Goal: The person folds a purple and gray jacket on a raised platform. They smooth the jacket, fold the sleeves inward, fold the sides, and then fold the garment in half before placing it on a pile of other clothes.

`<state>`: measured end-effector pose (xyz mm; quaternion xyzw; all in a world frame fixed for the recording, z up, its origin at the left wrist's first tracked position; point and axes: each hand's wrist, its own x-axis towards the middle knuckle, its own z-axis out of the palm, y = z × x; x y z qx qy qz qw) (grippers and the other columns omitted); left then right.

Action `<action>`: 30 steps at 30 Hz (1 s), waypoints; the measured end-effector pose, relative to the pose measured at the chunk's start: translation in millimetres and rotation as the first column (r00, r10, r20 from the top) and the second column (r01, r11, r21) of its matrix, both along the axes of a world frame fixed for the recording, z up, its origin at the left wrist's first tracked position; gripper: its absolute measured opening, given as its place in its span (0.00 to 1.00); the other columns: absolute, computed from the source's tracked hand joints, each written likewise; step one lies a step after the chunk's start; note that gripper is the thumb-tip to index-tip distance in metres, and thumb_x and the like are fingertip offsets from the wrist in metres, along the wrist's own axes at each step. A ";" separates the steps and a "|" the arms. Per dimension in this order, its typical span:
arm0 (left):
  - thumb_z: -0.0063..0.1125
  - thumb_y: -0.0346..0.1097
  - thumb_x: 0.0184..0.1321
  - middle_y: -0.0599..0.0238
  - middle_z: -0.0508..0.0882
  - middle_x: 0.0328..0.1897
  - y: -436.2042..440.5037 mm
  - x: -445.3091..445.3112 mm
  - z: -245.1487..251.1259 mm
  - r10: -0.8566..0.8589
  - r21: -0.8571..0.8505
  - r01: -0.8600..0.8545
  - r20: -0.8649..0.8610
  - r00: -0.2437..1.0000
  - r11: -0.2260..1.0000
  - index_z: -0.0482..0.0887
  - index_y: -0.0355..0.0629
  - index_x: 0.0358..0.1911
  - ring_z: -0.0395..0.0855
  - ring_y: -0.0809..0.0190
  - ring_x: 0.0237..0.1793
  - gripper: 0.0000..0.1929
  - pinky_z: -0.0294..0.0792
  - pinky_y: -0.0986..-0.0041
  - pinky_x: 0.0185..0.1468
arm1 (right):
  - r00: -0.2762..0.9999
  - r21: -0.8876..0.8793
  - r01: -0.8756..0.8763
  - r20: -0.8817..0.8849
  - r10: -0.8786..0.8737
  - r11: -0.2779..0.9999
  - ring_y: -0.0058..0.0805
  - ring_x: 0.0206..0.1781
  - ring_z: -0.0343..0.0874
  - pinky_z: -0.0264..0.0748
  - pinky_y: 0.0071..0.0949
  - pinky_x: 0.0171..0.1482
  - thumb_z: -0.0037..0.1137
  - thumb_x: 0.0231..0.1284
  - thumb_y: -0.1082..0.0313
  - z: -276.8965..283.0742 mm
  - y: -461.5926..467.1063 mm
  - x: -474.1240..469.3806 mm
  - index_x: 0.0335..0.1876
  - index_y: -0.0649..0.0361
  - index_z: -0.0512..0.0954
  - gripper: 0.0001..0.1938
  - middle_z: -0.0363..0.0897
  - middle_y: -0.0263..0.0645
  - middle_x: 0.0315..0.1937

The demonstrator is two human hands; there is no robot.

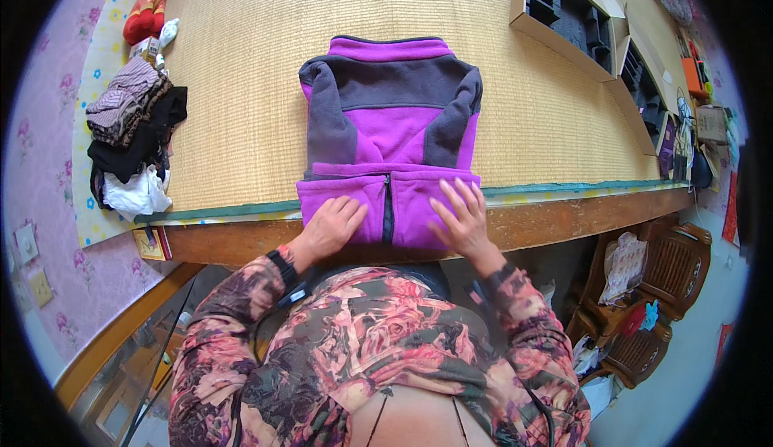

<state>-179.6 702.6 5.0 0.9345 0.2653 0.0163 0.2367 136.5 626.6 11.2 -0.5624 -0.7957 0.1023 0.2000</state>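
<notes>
A purple and dark grey fleece jacket (392, 115) lies back side up on the woven mat, its sleeves folded in over its back and its collar at the far end. The near part is folded up, showing two purple front panels with a dark zipper (388, 208) between them; it overhangs the wooden edge. My left hand (333, 225) rests on the left panel with fingers slightly curled. On the right panel, my right hand (462, 217) has its fingers spread. Neither hand visibly grips the fleece.
Folded clothes (130, 99) and a white cloth (136, 192) are piled at the left. Cardboard boxes with black inserts (567, 21) stand at the far right. A wooden edge (543, 220) borders the mat in front of me. Carved wooden chairs (676, 266) stand lower right.
</notes>
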 end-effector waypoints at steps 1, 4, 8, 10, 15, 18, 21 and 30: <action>0.53 0.36 0.54 0.53 0.76 0.56 -9.6 -12.3 4.9 -0.040 0.052 0.041 -0.023 0.999 0.998 0.75 0.41 0.56 0.73 0.49 0.58 0.23 0.64 0.52 0.61 | 1.000 -0.085 -0.014 -0.016 0.013 0.996 0.45 0.71 0.60 0.51 0.53 0.71 0.67 0.46 0.54 8.2 -20.0 6.6 0.59 0.46 0.75 0.30 0.64 0.42 0.69; 0.52 0.38 0.58 0.51 0.63 0.72 -26.9 -44.0 8.2 -0.117 0.122 0.142 -0.191 0.975 0.982 0.68 0.49 0.65 0.57 0.44 0.73 0.27 0.47 0.38 0.71 | 0.980 -0.353 -0.093 0.134 0.149 0.931 0.46 0.75 0.54 0.48 0.55 0.73 0.67 0.44 0.54 17.4 -68.0 29.0 0.67 0.44 0.67 0.37 0.57 0.45 0.72; 0.48 0.37 0.60 0.50 0.64 0.72 -20.6 -45.0 -13.5 -0.111 0.295 0.179 -0.231 0.967 0.939 0.66 0.51 0.66 0.60 0.41 0.70 0.27 0.54 0.39 0.68 | 0.958 -0.151 -0.085 0.258 0.122 0.985 0.48 0.75 0.53 0.49 0.54 0.73 0.68 0.42 0.58 -21.7 -70.0 28.0 0.68 0.46 0.65 0.40 0.55 0.47 0.72; 0.47 0.36 0.60 0.50 0.69 0.67 -15.6 -35.4 -15.9 -0.071 0.317 0.132 -0.196 0.978 0.939 0.69 0.51 0.64 0.66 0.42 0.66 0.25 0.60 0.43 0.65 | 0.949 -0.191 -0.094 0.279 0.145 0.977 0.46 0.73 0.58 0.53 0.52 0.72 0.63 0.47 0.61 -35.2 -55.6 24.8 0.66 0.48 0.67 0.35 0.60 0.47 0.70; 0.58 0.33 0.50 0.53 0.79 0.53 25.6 -23.7 29.9 -0.062 -0.119 0.044 -0.145 0.987 0.992 0.75 0.48 0.57 0.77 0.46 0.54 0.26 0.70 0.57 0.56 | 0.989 -0.361 -0.142 -0.005 0.150 0.922 0.44 0.63 0.71 0.61 0.44 0.68 0.67 0.36 0.63 6.5 -26.1 31.0 0.60 0.54 0.71 0.36 0.73 0.46 0.59; 0.68 0.33 0.33 0.52 0.81 0.50 76.1 -29.3 67.0 -0.114 -0.475 0.050 -0.107 0.988 0.878 0.77 0.43 0.54 0.79 0.45 0.51 0.34 0.72 0.62 0.55 | 0.960 -0.487 -0.162 -0.278 0.023 0.858 0.46 0.56 0.76 0.70 0.42 0.61 0.67 0.35 0.67 52.2 -7.3 43.6 0.57 0.59 0.71 0.34 0.76 0.48 0.54; 0.71 0.34 0.35 0.60 0.82 0.48 150.9 -43.2 83.4 0.229 -0.688 -0.171 -0.006 0.973 0.706 0.78 0.42 0.51 0.80 0.58 0.50 0.32 0.72 0.68 0.56 | 0.776 -0.537 -0.077 -0.562 -0.288 0.840 0.35 0.53 0.79 0.75 0.33 0.55 0.63 0.46 0.67 66.6 39.8 60.0 0.60 0.63 0.68 0.31 0.78 0.45 0.50; 0.65 0.57 0.57 0.55 0.79 0.57 159.5 -18.5 -19.4 0.868 -0.777 -0.516 0.077 0.490 0.360 0.72 0.37 0.61 0.77 0.59 0.57 0.36 0.68 0.68 0.61 | 0.402 -0.527 0.380 -0.646 -0.649 0.760 0.36 0.61 0.71 0.68 0.33 0.62 0.66 0.57 0.50 -34.6 123.7 40.3 0.68 0.69 0.59 0.41 0.71 0.50 0.59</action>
